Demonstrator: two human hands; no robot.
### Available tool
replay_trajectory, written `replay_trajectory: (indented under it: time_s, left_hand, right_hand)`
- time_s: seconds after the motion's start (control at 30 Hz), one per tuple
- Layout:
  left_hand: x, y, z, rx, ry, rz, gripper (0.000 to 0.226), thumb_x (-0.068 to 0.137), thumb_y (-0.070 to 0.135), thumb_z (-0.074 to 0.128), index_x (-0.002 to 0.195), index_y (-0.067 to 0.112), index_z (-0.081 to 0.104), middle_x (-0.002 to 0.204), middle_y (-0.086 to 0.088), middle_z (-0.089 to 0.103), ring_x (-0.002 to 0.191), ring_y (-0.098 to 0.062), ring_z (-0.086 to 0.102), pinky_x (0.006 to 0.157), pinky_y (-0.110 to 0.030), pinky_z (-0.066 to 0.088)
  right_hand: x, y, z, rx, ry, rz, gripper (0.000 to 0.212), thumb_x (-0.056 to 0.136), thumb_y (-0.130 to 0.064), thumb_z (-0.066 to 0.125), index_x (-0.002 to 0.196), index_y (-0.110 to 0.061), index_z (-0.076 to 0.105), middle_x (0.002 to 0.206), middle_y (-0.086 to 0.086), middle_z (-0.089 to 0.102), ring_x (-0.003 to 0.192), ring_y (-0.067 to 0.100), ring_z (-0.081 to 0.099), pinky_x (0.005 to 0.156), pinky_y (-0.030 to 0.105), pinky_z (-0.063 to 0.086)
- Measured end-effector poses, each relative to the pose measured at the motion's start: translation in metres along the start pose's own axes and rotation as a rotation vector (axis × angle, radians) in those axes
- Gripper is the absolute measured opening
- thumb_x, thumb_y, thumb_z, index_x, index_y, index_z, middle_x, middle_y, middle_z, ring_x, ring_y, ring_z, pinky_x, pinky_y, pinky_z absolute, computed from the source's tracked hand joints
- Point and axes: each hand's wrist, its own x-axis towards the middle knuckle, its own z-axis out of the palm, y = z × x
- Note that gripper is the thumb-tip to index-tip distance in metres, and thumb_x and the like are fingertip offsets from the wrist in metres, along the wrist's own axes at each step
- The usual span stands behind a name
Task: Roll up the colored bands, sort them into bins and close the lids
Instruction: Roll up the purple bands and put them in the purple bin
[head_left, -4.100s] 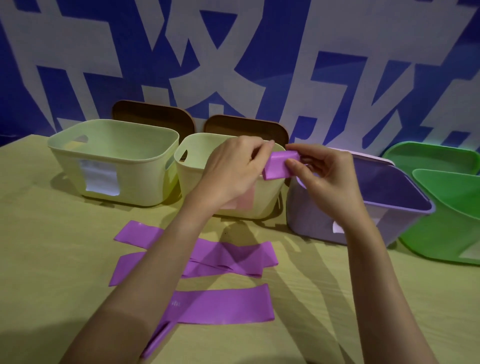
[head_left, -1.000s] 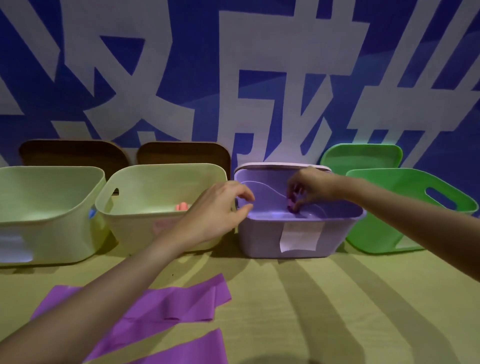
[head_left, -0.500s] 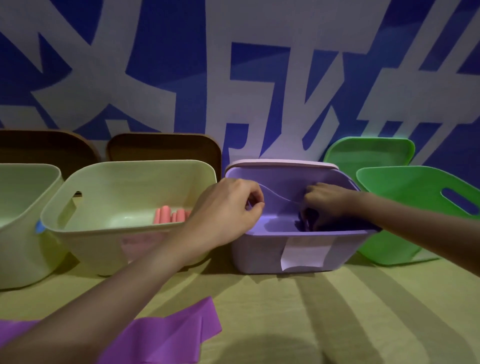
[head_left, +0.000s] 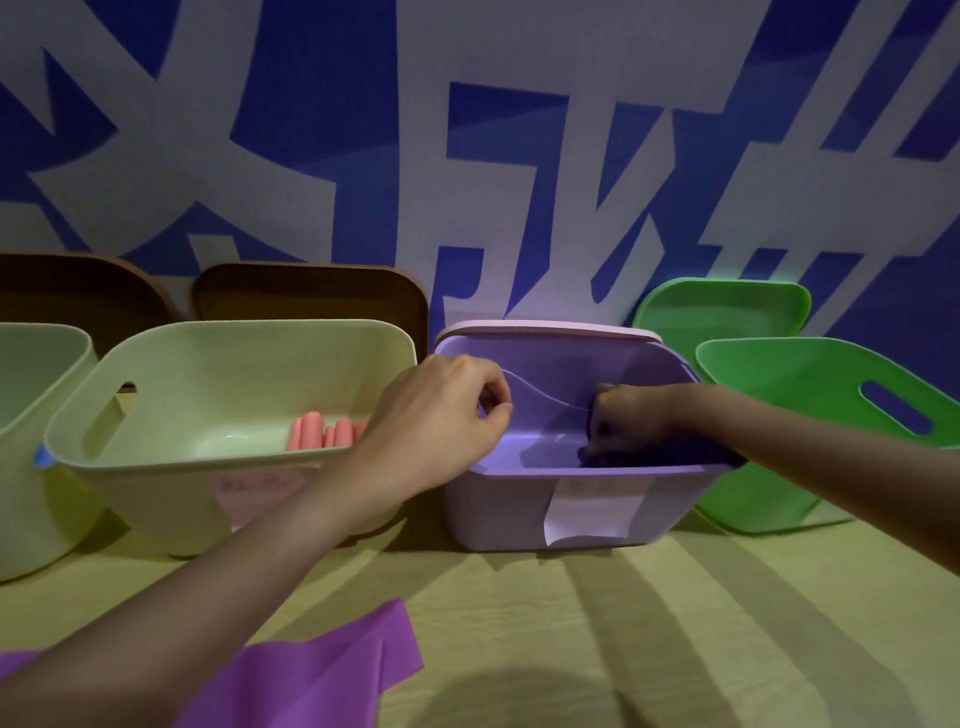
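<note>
Inside purple bin (head_left: 519, 499): right hand (head_left: 623, 415) fingers on dark roll (head_left: 597, 457).

- One camera only, worn on the person's head, looking forward and a little down across the table (head_left: 675, 623).
- It sits close: both forearms come in from 6 o'clock.
- The purple bin (head_left: 519, 499) lies dead ahead at 12 o'clock, with the wall banner (head_left: 467, 156) behind it.
- Edges bend, probably from the wide lens.
- No second view shares the scene.
</note>
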Motion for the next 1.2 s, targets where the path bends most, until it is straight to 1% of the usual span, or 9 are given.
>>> replay_trajectory:
  time_s: [0.2, 0.37, 0.43, 0.57, 0.7, 0.8, 0.9, 1.03, 1.2]
  left_hand:
    - [0.004, -0.003, -0.005, -0.12, -0.008, -0.023, 0.01, 0.086, 0.018, 0.062, 0.089, 0.02, 0.07, 0.08, 0.01, 0.067, 0.074, -0.005, 0.061, 0.07, -0.024, 0.05]
    - [-0.007, -0.001, -0.022, -0.213, 0.02, -0.021, 0.016, 0.088, 0.012, 0.063, 0.103, 0.012, 0.068, 0.094, 0.002, 0.068, 0.085, -0.006, 0.062, 0.069, -0.007, 0.044]
    - [-0.017, 0.0, -0.033, -0.21, 0.059, -0.03, 0.021, 0.088, 0.013, 0.064, 0.109, 0.012, 0.066, 0.098, 0.002, 0.068, 0.088, -0.008, 0.062, 0.075, -0.015, 0.049]
    - [-0.048, 0.001, -0.055, -0.2, 0.138, -0.051, 0.028, 0.088, 0.016, 0.064, 0.116, 0.014, 0.063, 0.106, 0.003, 0.066, 0.092, -0.008, 0.062, 0.081, -0.03, 0.054]
    - [-0.095, -0.001, -0.075, -0.186, 0.22, -0.069, 0.031, 0.089, 0.013, 0.063, 0.119, 0.016, 0.061, 0.11, 0.004, 0.064, 0.096, -0.009, 0.061, 0.08, -0.025, 0.053]
    - [-0.134, -0.013, -0.084, -0.207, 0.267, -0.102, 0.026, 0.087, 0.01, 0.065, 0.112, 0.016, 0.064, 0.103, 0.004, 0.066, 0.09, -0.011, 0.064, 0.076, -0.022, 0.051]
    - [-0.175, -0.025, -0.089, -0.245, 0.263, -0.175, 0.018, 0.087, 0.008, 0.065, 0.101, 0.02, 0.064, 0.094, 0.003, 0.067, 0.08, -0.006, 0.062, 0.069, -0.015, 0.046]
    - [-0.233, -0.042, -0.086, -0.236, 0.16, -0.278, 0.015, 0.088, 0.005, 0.064, 0.1, 0.013, 0.067, 0.089, -0.002, 0.068, 0.074, 0.004, 0.059, 0.064, -0.006, 0.042]
    - [-0.307, -0.06, -0.076, -0.252, 0.117, -0.363, 0.024, 0.083, 0.001, 0.069, 0.094, 0.022, 0.065, 0.088, 0.001, 0.069, 0.074, 0.007, 0.06, 0.069, -0.01, 0.046]
  right_hand:
    - [-0.009, -0.014, -0.013, 0.204, -0.141, 0.259, 0.06, 0.102, -0.047, 0.029, 0.104, 0.0, 0.067, 0.113, 0.018, 0.065, 0.09, 0.025, 0.056, 0.094, 0.033, 0.044]
    - [-0.031, -0.031, -0.038, 0.343, 0.036, 0.324, 0.056, 0.102, -0.049, 0.028, 0.08, -0.009, 0.061, 0.081, 0.014, 0.056, 0.067, 0.023, 0.05, 0.073, 0.032, 0.043]
    - [-0.045, -0.045, -0.051, 0.381, 0.228, 0.285, 0.053, 0.102, -0.047, 0.029, 0.088, -0.007, 0.061, 0.091, 0.015, 0.057, 0.08, 0.023, 0.051, 0.077, 0.03, 0.038]
    - [-0.073, -0.085, -0.063, 0.48, 0.522, 0.118, 0.053, 0.103, -0.043, 0.032, 0.128, -0.004, 0.056, 0.13, 0.015, 0.057, 0.118, 0.03, 0.053, 0.102, 0.036, 0.039]
    - [-0.098, -0.134, -0.051, 0.445, 0.678, 0.042, 0.06, 0.1, -0.052, 0.028, 0.15, -0.018, 0.03, 0.156, 0.011, 0.029, 0.145, 0.027, 0.023, 0.118, 0.045, 0.018]
    - [-0.12, -0.174, -0.033, 0.462, 0.693, 0.021, 0.059, 0.1, -0.053, 0.025, 0.153, -0.03, 0.015, 0.162, 0.004, 0.009, 0.149, 0.025, 0.0, 0.118, 0.047, 0.004]
    - [-0.132, -0.21, -0.009, 0.502, 0.634, -0.025, 0.059, 0.1, -0.054, 0.025, 0.153, -0.033, 0.011, 0.162, 0.003, 0.005, 0.149, 0.024, -0.005, 0.118, 0.047, 0.001]
    - [-0.132, -0.25, 0.027, 0.505, 0.57, -0.115, 0.076, 0.091, -0.07, 0.023, 0.153, -0.028, 0.014, 0.162, 0.006, 0.011, 0.149, 0.024, 0.002, 0.12, 0.048, 0.009]
    - [-0.145, -0.29, 0.077, 0.594, 0.533, -0.235, 0.065, 0.097, -0.044, 0.046, 0.152, -0.018, 0.022, 0.156, 0.009, 0.028, 0.144, 0.023, 0.024, 0.118, 0.034, 0.019]
